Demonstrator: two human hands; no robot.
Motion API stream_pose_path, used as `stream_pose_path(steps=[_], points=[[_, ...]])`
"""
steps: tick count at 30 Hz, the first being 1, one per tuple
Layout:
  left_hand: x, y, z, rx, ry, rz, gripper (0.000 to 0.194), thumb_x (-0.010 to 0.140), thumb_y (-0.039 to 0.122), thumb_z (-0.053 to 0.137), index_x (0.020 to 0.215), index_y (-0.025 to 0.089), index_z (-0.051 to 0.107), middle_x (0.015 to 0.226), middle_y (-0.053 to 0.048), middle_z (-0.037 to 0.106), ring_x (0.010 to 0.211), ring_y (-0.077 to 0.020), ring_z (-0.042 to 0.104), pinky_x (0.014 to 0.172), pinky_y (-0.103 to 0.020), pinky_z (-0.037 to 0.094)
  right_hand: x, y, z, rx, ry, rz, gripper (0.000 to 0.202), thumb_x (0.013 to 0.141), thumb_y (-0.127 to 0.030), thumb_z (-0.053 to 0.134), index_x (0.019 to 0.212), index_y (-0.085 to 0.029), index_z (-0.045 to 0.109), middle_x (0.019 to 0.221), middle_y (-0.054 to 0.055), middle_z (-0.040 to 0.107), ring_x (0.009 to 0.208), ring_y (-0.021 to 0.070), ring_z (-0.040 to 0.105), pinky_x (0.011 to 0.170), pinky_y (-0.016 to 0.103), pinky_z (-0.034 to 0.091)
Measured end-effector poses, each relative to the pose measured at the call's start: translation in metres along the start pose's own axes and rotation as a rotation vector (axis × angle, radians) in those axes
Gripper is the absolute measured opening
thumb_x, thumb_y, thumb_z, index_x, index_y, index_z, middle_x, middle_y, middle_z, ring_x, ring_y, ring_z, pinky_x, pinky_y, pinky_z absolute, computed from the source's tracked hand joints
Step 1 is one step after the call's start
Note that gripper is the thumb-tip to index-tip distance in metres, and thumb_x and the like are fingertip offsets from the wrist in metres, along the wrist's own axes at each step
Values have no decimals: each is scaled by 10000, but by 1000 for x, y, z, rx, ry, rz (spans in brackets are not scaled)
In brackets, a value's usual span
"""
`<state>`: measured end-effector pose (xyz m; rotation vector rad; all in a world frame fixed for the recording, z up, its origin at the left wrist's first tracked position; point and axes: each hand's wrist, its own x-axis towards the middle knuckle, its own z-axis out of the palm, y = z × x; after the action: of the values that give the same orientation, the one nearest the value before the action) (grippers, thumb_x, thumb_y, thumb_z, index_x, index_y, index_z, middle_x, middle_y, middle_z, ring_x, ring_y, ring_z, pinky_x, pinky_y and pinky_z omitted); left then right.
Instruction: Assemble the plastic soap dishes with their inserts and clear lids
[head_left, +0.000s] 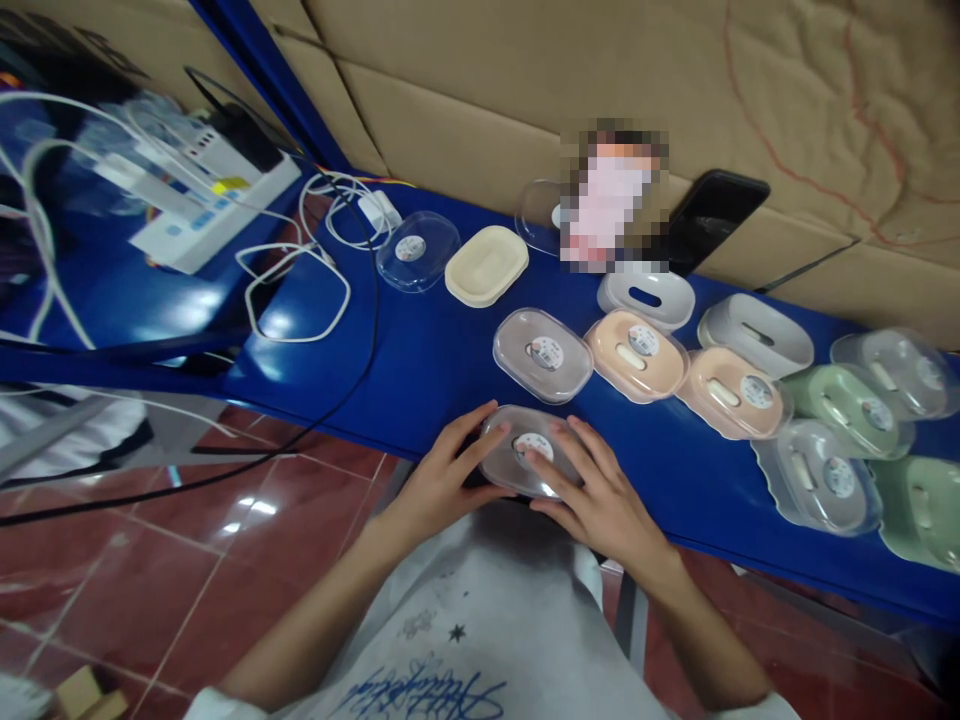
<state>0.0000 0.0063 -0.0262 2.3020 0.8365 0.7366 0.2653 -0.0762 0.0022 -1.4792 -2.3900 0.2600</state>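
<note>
A clear-lidded oval plastic box (534, 422) with a round white sticker sits at the table's front edge, close to my body. My left hand (461, 465) grips its left side, thumb along the near edge and fingers over the lid. On the right side my right hand (589, 480) holds it, fingers spread across the lid and one by the sticker. What lies beneath the lid is partly covered by my fingers. Just beyond it rests a similar clear-lidded box (525, 375). A peach box (637, 378) with a clear lid lies right of that one.
Several lidded boxes, including a green box (847, 400), stand at the right. A cream tray (487, 265) and a clear lid (427, 265) lie farther back. A black phone (716, 215) leans against cardboard. White cables (300, 330) and a power strip (195, 235) are at left.
</note>
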Motion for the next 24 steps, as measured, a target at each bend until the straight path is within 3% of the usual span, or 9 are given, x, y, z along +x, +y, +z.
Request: stream_pose_path(steps=[9,12,15,18,21,24], points=[[3,-3,-5,-46,-39,-8,882,978,345,798,1708,356,304,1653,-193,487,1510,-379,539,1178,-615,556,1,-7,11,-63,8,20,723,1042,-480,678,1687,-293,409,1704,140,471,1652,366,316,1267,615,435],[0,-8,-14,-29,-39,-41,848,982,364,797,1693,344,336,1659,-183,485,1509,-376,541,1195,-620,538,0,2,0,-80,31,-33,747,1063,-545,610,1703,-242,372,1694,160,488,1615,340,395,1286,598,394],[-1,-16,-30,56,14,-137,766,990,405,783,1652,339,403,1651,-152,505,1501,-371,551,1223,-614,512,5,37,-32,-88,132,44,634,1106,-405,547,1701,-268,377,1656,119,549,1562,307,479,1274,561,398],[1,-26,-45,141,91,-249,722,984,455,776,1613,324,446,1652,-129,506,1506,-371,544,1253,-608,478,15,91,-69,-151,188,206,525,1090,-212,466,1599,-315,542,1564,70,647,1495,314,561,1231,569,424],[5,-32,-53,193,152,-307,729,990,451,755,1618,296,421,1656,-148,486,1535,-378,505,1272,-623,443,30,146,-93,-223,137,286,448,1055,-200,453,1413,-271,713,1448,76,729,1408,339,635,1187,589,456],[7,-32,-56,247,194,-320,790,991,428,737,1657,257,349,1721,-198,367,1603,-412,397,1287,-658,398,44,186,-99,-196,48,293,384,1025,-257,504,1294,-234,778,1384,100,763,1341,357,680,1148,603,497]])
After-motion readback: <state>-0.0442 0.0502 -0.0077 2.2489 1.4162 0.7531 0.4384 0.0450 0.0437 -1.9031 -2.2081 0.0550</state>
